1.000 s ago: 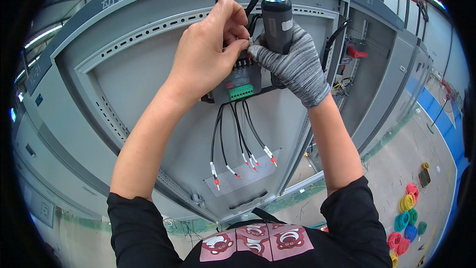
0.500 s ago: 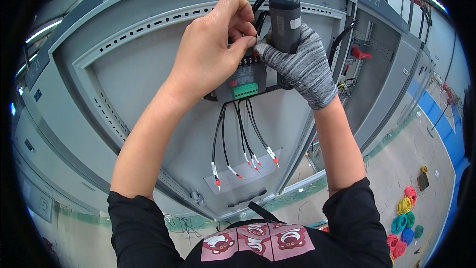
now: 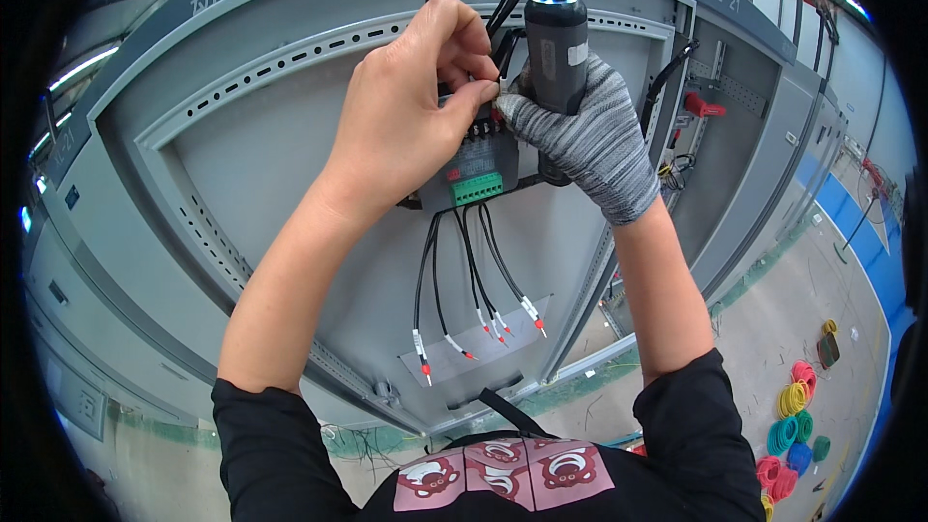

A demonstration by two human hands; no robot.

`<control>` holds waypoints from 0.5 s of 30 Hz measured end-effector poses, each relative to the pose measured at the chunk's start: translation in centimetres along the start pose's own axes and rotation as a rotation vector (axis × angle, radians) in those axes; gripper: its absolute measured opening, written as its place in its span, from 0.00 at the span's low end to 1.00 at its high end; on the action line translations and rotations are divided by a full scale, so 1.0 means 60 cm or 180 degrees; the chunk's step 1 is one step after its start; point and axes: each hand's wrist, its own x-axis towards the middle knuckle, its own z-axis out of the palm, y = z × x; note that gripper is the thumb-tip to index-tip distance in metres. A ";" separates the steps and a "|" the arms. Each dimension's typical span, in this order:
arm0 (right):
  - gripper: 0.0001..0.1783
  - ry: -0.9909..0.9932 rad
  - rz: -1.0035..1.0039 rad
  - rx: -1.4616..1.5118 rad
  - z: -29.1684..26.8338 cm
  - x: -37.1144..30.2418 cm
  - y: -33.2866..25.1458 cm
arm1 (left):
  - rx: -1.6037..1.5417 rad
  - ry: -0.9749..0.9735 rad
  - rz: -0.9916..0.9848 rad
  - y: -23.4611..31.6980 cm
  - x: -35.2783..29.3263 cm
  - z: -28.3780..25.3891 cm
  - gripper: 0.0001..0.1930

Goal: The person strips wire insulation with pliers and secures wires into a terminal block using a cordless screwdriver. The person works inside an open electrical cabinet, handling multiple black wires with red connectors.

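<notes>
My bare left hand (image 3: 411, 101) is closed in a pinch at the end of a thin black wire (image 3: 508, 50), just above a dark grey device (image 3: 481, 157). Its fingertips partly hide the wire's end and the device's upper screw terminals. My right hand (image 3: 601, 130), in a grey striped glove, grips a black cordless screwdriver (image 3: 558, 53) with its lit end pointing up. The gloved thumb and forefinger come close to the left fingertips; whether they touch the wire, I cannot tell. A green terminal block (image 3: 478, 189) sits on the device's lower edge.
Several black wires (image 3: 471, 256) with white sleeves and red ferrules hang below the device. Around it stands the grey cabinet frame (image 3: 280, 63) with slotted rails. A red-handled part (image 3: 705, 104) sits in the cabinet at right. Coloured wire coils (image 3: 783, 435) lie on the floor at right.
Both hands stay together at the device's top and have shifted only slightly lower in the picture, with the screwdriver still in the right one. The view has tilted a little.
</notes>
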 end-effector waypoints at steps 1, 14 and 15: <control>0.18 -0.0008 -0.0022 0.0017 -0.001 0.001 -0.002 | 0.0010 0.0004 0.0011 0.000 0.000 0.000 0.14; 0.21 0.0059 -0.0010 0.0600 0.005 -0.004 0.022 | 0.0797 -0.0500 -0.0144 0.023 0.009 -0.008 0.16; 0.21 0.0075 -0.0021 0.0533 0.005 -0.003 0.024 | 0.0779 -0.0494 -0.0202 0.027 0.011 -0.007 0.16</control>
